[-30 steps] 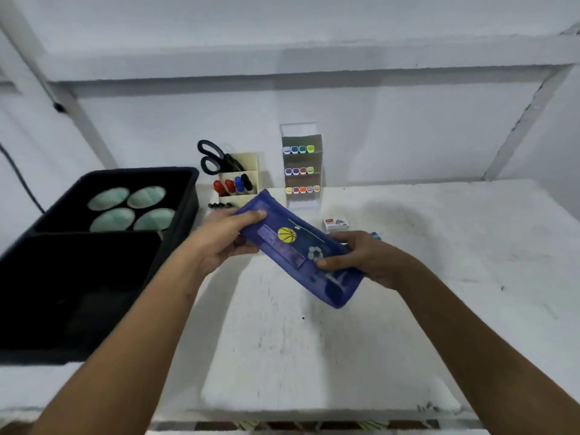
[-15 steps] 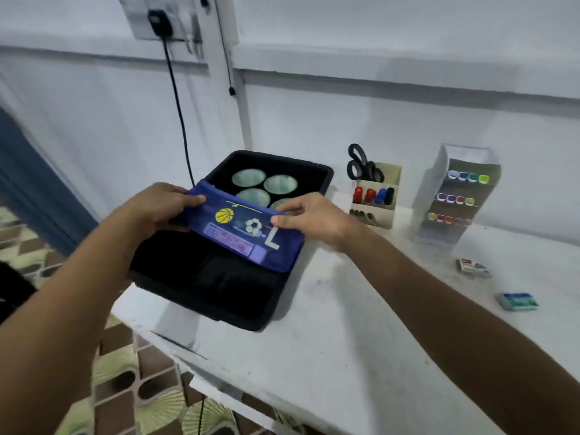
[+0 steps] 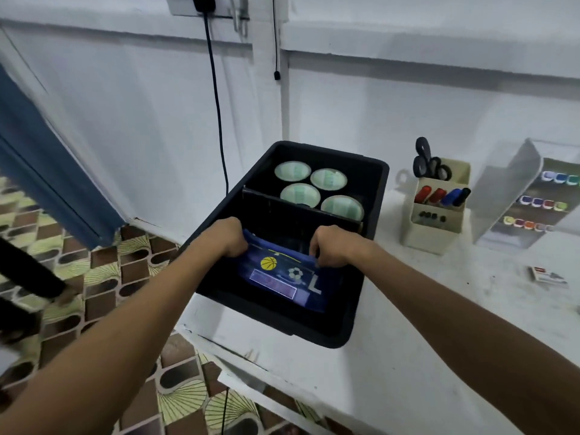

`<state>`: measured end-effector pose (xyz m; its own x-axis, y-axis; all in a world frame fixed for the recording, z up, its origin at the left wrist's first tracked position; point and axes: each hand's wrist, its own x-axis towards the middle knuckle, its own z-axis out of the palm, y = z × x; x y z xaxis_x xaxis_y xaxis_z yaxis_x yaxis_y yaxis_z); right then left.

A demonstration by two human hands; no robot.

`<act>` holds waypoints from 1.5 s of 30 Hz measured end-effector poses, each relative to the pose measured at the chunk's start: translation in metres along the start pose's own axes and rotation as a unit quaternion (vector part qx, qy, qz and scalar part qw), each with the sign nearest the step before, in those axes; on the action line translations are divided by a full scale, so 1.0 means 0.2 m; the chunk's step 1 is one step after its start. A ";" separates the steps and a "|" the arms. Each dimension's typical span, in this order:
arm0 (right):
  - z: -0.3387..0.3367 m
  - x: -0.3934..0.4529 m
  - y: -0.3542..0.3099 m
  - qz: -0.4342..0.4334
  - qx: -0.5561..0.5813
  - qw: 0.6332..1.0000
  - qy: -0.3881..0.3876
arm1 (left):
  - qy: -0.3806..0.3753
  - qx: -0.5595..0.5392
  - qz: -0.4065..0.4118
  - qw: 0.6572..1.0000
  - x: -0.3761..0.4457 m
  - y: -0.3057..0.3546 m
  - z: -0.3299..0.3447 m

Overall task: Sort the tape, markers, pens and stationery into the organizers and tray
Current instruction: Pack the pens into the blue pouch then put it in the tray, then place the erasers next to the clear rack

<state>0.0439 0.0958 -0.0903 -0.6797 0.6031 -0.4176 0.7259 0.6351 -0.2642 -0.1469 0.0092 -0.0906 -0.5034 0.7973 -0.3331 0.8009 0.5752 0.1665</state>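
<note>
While both forearms reach forward over the near edge of the table point(image 3: 392, 365), the blue pencil pouch point(image 3: 284, 277) sits low inside the near compartment of the black tray point(image 3: 351, 324), held at its far, upper edge. The left hand point(image 3: 226, 238) is clenched on the pouch's left top corner and the right hand point(image 3: 329, 246) is clenched on the top edge toward its right end, so the pouch hangs just below and toward the person from both sets of knuckles. Its long axis runs left to right between the hands, roughly along the tray's divider point(image 3: 301, 208), with the printed face turned up toward the camera and the zip edge on the far side. Neither hand is clearly nearer; they share the load evenly. By my reading, letting go is all that remains, since the pouch looks to be at or near the tray floor, though contact is hidden. Beyond the hands, past the divider, four tape rolls point(image 3: 318, 189) fill the far compartment. Further right of the right hand stand the beige organizer point(image 3: 433, 221) with scissors point(image 3: 428, 161) and markers point(image 3: 441, 194), then the clear pen rack point(image 3: 530, 199)
</note>
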 end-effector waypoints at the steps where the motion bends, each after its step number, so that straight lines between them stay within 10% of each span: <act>1: 0.00 0.00 0.00 0.004 -0.005 1.000 -0.006 | -0.004 0.007 0.003 1.000 0.02 0.00 0.01; 12: 0.05 0.02 0.04 -0.025 0.051 0.995 0.088 | 0.091 0.039 0.033 0.995 -0.01 0.03 0.03; 22: -0.12 -0.34 0.28 -0.086 0.307 0.890 0.327 | 0.151 -0.136 0.243 0.948 -0.13 0.50 -0.15; 34: 0.11 -1.40 1.38 0.213 0.280 0.849 0.394 | 0.000 -0.093 0.496 0.864 -0.46 1.81 0.30; 45: 0.31 -1.43 1.75 0.327 0.274 0.851 0.306 | 0.014 -0.026 0.402 0.915 -0.45 2.28 0.75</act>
<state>0.4977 0.1159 -0.1169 0.0832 0.9860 -0.1446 0.7972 -0.1529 -0.5840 0.3117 0.1718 -0.1230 0.2324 0.9708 -0.0605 0.9001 -0.1911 0.3916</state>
